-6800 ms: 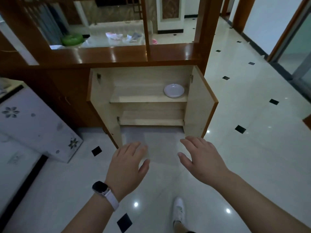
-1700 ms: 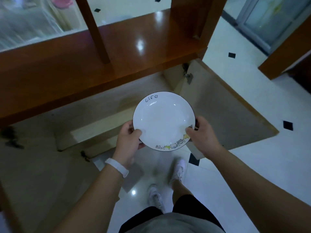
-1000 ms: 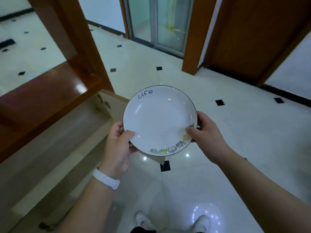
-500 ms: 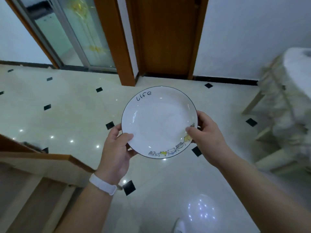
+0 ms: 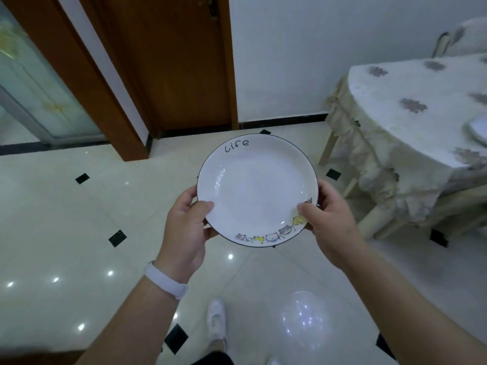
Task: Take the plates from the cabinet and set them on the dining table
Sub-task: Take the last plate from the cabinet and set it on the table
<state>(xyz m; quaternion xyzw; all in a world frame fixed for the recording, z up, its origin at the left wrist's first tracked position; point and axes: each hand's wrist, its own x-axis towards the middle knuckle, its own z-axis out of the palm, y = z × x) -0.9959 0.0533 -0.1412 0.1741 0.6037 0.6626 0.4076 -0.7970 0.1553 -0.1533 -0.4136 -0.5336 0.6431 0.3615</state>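
A white plate [image 5: 257, 189] with a dark rim, the word "life" and small cartoon cats on its edge is held level in front of me, above the floor. My left hand [image 5: 185, 227] grips its left edge, thumb on top. My right hand [image 5: 326, 219] grips its right edge the same way. The dining table [image 5: 411, 127], covered with a pale flowered cloth, stands at the right. Another white plate [image 5: 478, 130] lies on it at the frame's right edge, partly cut off. The cabinet is out of view.
A brown wooden door [image 5: 168, 61] and a glass sliding door [image 5: 29, 83] are ahead to the left. Glossy white floor tiles [image 5: 66, 219] with black diamonds spread below. A chair back [image 5: 453, 38] shows behind the table. My white shoe [image 5: 216, 322] is near the bottom.
I took the plate from the cabinet shelf with both hands and turned right, away from the cabinet. The dining table has come into fuller view on the right.
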